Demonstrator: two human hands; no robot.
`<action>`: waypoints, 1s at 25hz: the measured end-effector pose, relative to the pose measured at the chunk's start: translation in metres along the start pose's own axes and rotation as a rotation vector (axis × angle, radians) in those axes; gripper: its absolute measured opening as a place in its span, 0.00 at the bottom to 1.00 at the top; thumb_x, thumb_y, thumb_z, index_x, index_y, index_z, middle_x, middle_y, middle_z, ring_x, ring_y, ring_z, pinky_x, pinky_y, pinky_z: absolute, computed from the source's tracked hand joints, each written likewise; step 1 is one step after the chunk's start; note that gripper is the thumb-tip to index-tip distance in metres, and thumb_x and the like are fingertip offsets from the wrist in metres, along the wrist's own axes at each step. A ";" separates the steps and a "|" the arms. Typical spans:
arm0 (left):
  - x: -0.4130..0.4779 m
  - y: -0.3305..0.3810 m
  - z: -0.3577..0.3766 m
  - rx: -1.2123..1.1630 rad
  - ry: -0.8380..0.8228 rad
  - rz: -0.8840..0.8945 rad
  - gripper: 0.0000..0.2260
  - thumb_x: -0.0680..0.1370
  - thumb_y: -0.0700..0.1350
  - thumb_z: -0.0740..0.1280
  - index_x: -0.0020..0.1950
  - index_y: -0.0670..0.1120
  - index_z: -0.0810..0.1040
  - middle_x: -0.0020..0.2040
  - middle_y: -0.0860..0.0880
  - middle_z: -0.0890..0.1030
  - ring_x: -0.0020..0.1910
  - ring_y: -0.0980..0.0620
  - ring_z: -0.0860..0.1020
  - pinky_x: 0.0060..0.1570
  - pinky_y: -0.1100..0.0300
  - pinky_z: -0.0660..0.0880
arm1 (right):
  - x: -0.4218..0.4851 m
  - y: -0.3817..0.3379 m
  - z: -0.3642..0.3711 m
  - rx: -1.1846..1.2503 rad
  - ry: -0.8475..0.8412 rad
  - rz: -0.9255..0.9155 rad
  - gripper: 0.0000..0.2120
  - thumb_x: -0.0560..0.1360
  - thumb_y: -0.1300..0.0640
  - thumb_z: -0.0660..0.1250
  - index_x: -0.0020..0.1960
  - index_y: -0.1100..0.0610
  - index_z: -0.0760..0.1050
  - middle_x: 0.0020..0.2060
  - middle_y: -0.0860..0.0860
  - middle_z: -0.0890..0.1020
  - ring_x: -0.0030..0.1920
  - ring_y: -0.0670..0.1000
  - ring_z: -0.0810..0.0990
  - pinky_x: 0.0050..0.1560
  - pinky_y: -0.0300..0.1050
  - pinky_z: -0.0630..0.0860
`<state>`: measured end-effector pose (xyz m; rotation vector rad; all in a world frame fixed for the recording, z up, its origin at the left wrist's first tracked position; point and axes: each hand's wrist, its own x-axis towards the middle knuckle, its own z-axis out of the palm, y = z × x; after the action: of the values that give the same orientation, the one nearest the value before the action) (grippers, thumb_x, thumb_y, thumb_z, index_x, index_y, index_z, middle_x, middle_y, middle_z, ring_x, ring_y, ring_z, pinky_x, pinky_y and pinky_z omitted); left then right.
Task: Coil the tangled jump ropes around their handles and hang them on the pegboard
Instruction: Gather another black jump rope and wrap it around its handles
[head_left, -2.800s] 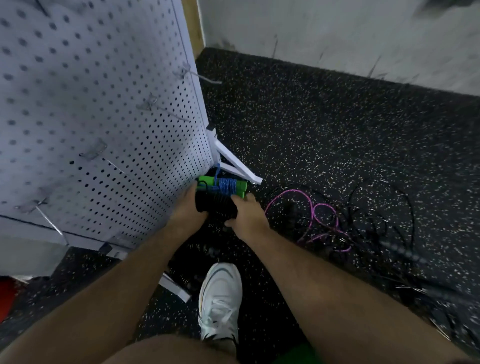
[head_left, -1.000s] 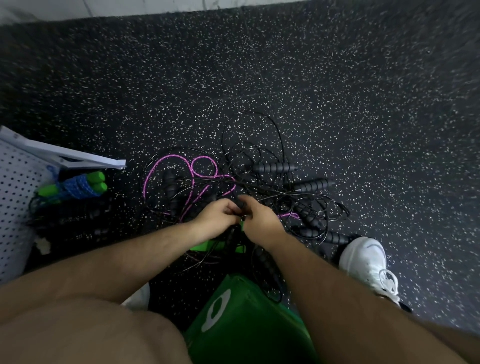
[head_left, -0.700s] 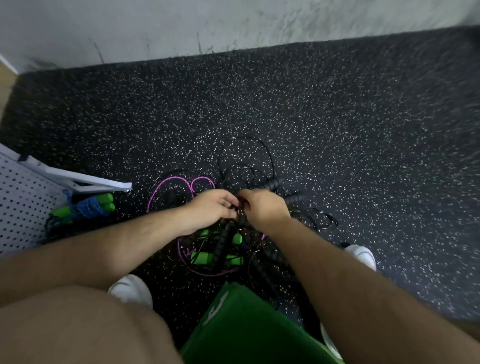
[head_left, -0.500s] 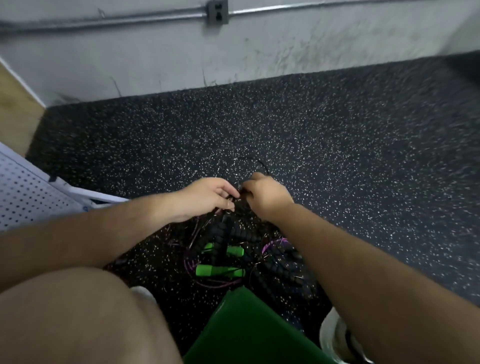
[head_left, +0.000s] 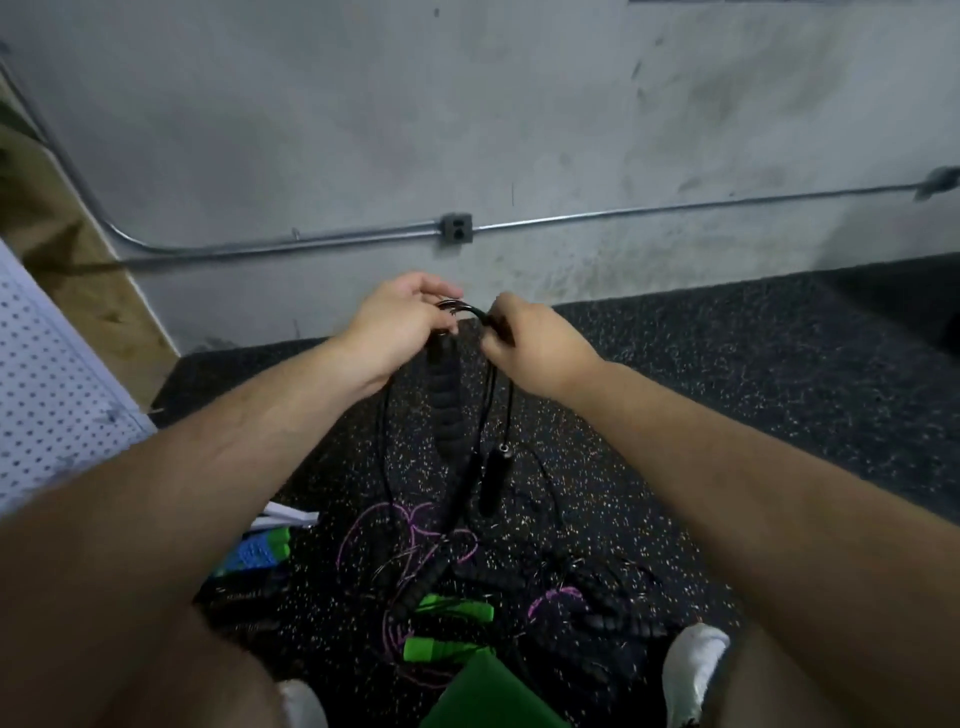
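At the far left edge: pegboard, white, perforated, only a corner in view; no hook visible on this part.

Low left, on the floor by the pegboard's foot: one coiled rope, blue cord on green grips, lying flat, not hung.

Centre, held up before the wall: left hand, fingers curled round the top of a ribbed handle, black, which hangs straight down beneath it.

Between the hands: black rope, a short arch running from the ribbed handle's top to the right hand.

Centre right: right hand, fingers pinching the black rope; two strands drop from it toward the floor. Beside them, a smooth handle, black, dangling; which cord it belongs to cannot be told.

Below, on the speckled floor: tangle of black cords, a pink rope, green handles and more ribbed grips, all interlaced.

Lower right: white shoe, just beside the tangle.

Step in hand (judged): separating one black rope from the pile; coiling not yet begun.

Next move calls for: drawing the strands free without dragging the pink rope along, finding the mate handle, then winding the cord round the paired handles.
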<state>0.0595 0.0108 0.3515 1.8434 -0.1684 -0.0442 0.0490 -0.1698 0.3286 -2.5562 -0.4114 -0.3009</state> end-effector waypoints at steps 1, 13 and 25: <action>-0.004 0.004 0.000 0.018 0.020 0.030 0.14 0.76 0.32 0.69 0.50 0.52 0.81 0.46 0.47 0.84 0.47 0.50 0.81 0.47 0.60 0.74 | 0.000 -0.003 -0.006 0.011 -0.009 0.009 0.08 0.80 0.53 0.63 0.53 0.58 0.72 0.42 0.53 0.80 0.40 0.55 0.78 0.37 0.46 0.68; 0.002 -0.037 0.004 0.324 -0.099 0.044 0.12 0.82 0.38 0.65 0.52 0.55 0.80 0.48 0.52 0.86 0.41 0.59 0.84 0.47 0.56 0.82 | -0.005 0.024 -0.005 -0.100 -0.268 0.068 0.08 0.79 0.52 0.68 0.53 0.55 0.79 0.47 0.52 0.83 0.47 0.53 0.80 0.47 0.46 0.77; 0.010 -0.035 -0.009 0.604 -0.222 -0.027 0.16 0.84 0.58 0.57 0.47 0.50 0.78 0.37 0.50 0.78 0.38 0.51 0.80 0.44 0.55 0.76 | -0.007 0.023 -0.028 -0.051 -0.098 0.222 0.06 0.79 0.54 0.65 0.52 0.55 0.71 0.41 0.51 0.80 0.39 0.50 0.79 0.32 0.44 0.72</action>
<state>0.0738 0.0277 0.3211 2.4426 -0.3398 -0.2384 0.0466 -0.2051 0.3393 -2.6443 -0.1542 -0.1060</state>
